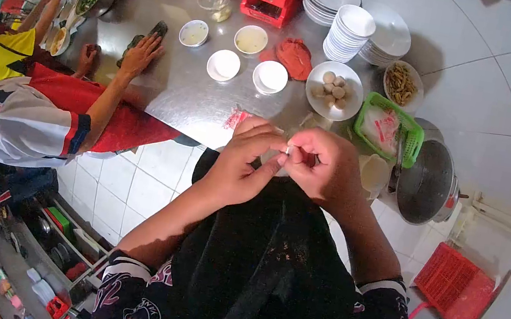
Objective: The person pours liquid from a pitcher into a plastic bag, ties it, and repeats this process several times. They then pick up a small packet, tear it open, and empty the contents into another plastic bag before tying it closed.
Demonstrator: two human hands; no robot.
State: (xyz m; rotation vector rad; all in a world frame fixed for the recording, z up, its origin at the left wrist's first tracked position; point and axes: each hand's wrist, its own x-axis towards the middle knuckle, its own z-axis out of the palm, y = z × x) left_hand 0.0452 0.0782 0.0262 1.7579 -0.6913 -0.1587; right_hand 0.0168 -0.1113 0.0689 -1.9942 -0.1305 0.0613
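My left hand (246, 161) and my right hand (324, 164) meet in front of my chest, at the near edge of the steel table (179, 92). Fingertips of both pinch a tiny whitish thing (287, 151), too small to name. Clear plastic with red print (235, 118) lies just beyond my left hand. Past my right hand stands a white bowl of round balls (330, 108). Two empty-looking white bowls (223, 65) (270, 77) sit farther in on the table.
A green basket (413, 144) and a large pot (426, 183) stand at the right. Stacked white bowls (349, 33), a red cloth (293, 57) and red bins (273, 10) are at the back. A co-worker in red and white (39, 116) reaches over the table's left side.
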